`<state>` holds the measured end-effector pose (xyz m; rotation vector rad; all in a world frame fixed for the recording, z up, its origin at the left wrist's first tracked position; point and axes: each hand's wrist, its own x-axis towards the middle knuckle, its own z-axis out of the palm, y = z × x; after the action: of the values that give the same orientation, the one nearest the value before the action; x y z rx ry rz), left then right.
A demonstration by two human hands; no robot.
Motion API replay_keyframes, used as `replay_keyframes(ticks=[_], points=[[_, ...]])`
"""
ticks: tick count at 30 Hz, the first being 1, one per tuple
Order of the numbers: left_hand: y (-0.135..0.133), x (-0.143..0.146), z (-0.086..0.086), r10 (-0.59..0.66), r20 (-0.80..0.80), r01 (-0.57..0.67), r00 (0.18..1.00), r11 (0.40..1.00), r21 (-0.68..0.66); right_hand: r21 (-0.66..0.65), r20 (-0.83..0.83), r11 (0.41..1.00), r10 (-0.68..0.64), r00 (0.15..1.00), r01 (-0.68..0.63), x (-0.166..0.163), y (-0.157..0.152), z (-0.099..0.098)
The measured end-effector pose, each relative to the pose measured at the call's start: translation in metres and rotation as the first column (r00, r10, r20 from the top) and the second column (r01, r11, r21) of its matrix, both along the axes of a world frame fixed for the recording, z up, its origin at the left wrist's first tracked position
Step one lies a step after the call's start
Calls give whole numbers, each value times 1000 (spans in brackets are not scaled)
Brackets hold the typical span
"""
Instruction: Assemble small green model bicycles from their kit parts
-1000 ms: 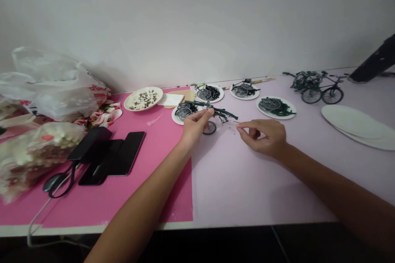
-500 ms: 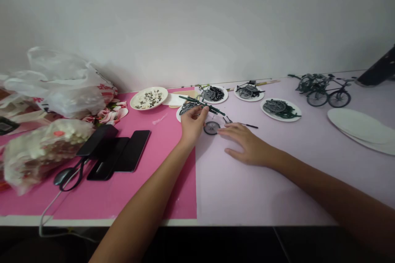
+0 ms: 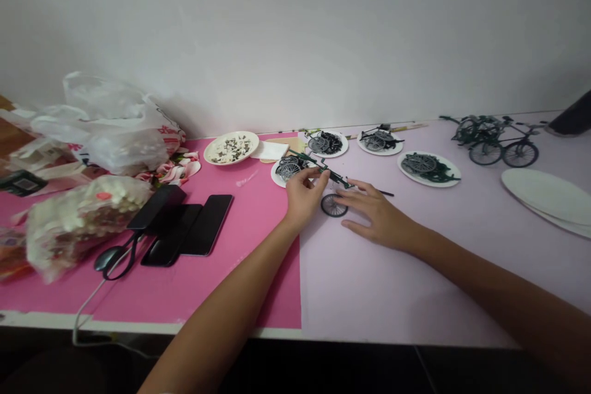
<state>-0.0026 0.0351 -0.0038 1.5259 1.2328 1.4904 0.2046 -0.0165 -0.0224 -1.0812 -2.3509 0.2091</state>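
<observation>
L hand [image 3: 302, 197] pinches bike frame [image 3: 340, 180]; R hand [image 3: 378, 218] flat.

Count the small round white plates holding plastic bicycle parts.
4 small round white plates: the first just behind the left hand, the second and third farther back, the fourth farther right. None seems hidden.

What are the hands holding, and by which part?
The left hand pinches the green toy bicycle frame near its middle. The right hand grips nothing, lying flat by a small wheel.
</observation>
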Motion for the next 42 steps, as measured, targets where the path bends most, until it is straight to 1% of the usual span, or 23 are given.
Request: replay_keyframes(ticks=[3,6,12,16,21,25,28,30,32,37,39,42], points=[[-3,4,-5,-3,-42,3,999,1000,-2,-14,38,1000,4,999,-4,0,1,-2],[-5,8,-8,-15,-59,15,998,1000,3,16,47,1000,-8,999,7,0,2,-2],[-7,10,-7,-25,-54,26,998,999,27,32,18,998,-47,999,46,3,1,6],[-7,10,-8,-23,-46,25,999,999,34,31,-40,999,-32,999,33,3,-2,11],[-5,10,-10,-25,-37,26,999,999,41,24,-82,999,-25,996,27,1,-4,11],[-4,10,-10,-22,-32,23,999,999,25,3,-190,999,-33,981,35,0,-7,12],[-5,10,-9,-22,-13,22,1000,1000,0,44,-266,998,-26,964,39,2,-9,16],[-6,10,-8,-18,-14,18,1000,1000,-11,59,-310,996,-43,950,65,4,-10,18],[-6,10,-8,-14,-20,14,1000,1000,-21,48,-331,993,-88,939,110,6,-9,19],[-5,11,-9,-17,-18,16,1000,1000,-24,69,-331,981,-148,932,181,11,-5,16],[-4,11,-10,-19,-17,18,1000,1000,-21,46,-341,981,-164,926,191,13,-3,13],[-4,10,-11,-25,-22,25,999,1000,-18,-102,-335,975,-221,916,198,15,-4,12]])
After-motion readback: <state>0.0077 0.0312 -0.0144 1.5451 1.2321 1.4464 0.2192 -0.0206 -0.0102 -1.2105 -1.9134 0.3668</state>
